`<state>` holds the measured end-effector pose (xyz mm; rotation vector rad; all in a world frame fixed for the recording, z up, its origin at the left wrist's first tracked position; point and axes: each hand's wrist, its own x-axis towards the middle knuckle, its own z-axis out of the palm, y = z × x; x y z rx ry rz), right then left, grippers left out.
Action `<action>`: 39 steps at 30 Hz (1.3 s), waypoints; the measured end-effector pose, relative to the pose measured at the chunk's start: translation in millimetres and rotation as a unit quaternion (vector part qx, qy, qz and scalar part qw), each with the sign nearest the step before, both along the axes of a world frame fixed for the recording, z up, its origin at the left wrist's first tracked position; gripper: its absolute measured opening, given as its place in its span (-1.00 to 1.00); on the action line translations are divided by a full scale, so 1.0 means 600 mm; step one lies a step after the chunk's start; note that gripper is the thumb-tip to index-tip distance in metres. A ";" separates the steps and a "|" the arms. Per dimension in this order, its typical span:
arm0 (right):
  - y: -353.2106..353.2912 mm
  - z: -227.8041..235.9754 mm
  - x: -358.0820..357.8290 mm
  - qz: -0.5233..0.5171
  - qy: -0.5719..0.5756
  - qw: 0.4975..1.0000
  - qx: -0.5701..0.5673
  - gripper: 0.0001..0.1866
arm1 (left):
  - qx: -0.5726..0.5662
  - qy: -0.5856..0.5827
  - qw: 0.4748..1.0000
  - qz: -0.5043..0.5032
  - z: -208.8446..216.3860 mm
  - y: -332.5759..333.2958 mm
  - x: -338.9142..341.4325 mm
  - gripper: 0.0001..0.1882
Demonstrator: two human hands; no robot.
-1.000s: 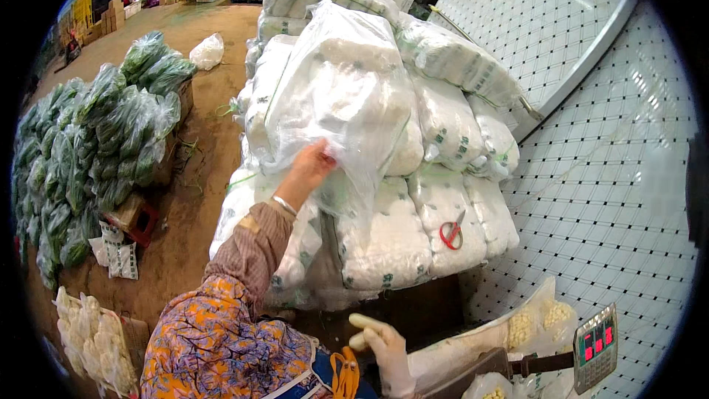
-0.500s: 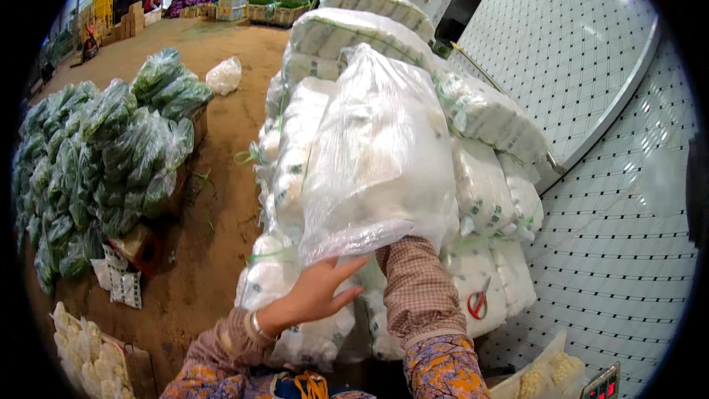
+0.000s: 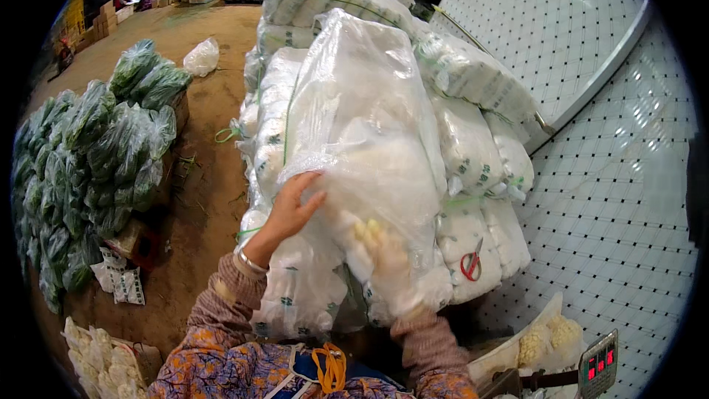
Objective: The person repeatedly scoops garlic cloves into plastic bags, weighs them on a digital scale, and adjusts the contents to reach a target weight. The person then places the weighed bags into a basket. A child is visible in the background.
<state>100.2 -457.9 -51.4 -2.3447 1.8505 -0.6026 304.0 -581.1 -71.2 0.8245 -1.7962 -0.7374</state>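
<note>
Clear bag [image 3: 365,96] lies just beyond left grip [image 3: 289,210], spread at its near-left edge; right grip [image 3: 385,255] blurred at near end, closure cannot be told.

Bright, cool light is thrown back as glare from the tiled surface [image 3: 605,185] toward 2 o'clock, the right hand [image 3: 384,251] is blurred at 5 o'clock, and straight edges are bent near the black rim.

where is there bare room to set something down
Brown floor lies bare between the bagged greens and the white packs, apart from some green scraps. Crowded: the clear bag, with the left hand and right hand at it, and around the lit display.
</note>
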 end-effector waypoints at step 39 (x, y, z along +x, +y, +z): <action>0.138 0.045 -0.137 -0.162 -0.061 0.968 -0.180 -0.89 | -0.052 -0.264 0.937 -0.225 0.085 0.063 -0.136 -0.78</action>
